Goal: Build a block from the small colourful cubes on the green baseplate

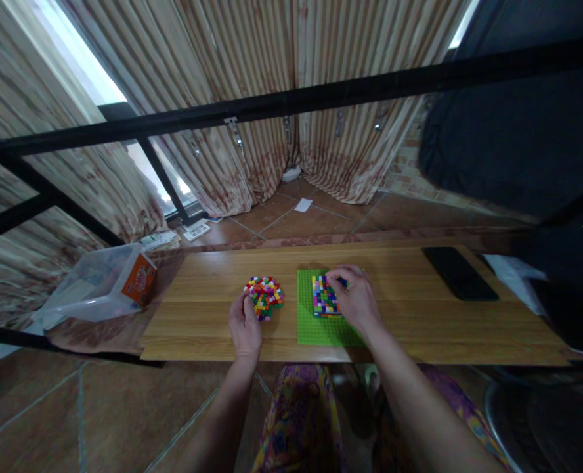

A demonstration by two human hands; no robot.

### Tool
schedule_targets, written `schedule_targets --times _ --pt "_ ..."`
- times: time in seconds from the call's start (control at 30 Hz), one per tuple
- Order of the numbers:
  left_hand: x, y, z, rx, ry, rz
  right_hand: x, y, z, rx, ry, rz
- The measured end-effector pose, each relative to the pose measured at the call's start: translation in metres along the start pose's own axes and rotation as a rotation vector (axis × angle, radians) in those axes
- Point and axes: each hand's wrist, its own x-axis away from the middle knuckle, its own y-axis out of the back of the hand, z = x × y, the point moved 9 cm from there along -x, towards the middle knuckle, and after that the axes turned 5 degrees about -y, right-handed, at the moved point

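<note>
On the wooden board, a green studded baseplate [305, 328] carries a low block of small multicoloured toy bricks [322, 301]. My right hand [356, 299] reaches over that block and covers its right side. Its thumb and forefinger are pinched at the block's top, and whatever is between them is too small to make out. A loose pile of small toy bricks [268, 295] in mixed colours lies left of the baseplate. At the pile's left edge is my left hand [245, 326], thumb and fingers drawn together; I cannot make out what they hold.
A black phone-like slab [459, 272] lies on the right of the wooden board [197, 309]. A clear plastic box [99, 282] with an orange label stands off its left end. A dark metal bar [291, 102] crosses beyond the board, before striped curtains [252, 59].
</note>
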Motion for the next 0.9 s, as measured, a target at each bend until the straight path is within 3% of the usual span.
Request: schedule_targets --times 0.37,0.9 --pt "-0.001 0.0 0.005 0.039 0.018 -0.009 -0.004 -0.013 -0.017 0.052 -0.054 -0.015" --pt "-0.001 0.001 -0.003 -0.018 0.03 0.015 -0.01 -0.032 -0.055 -0.295 -0.337 0.01"
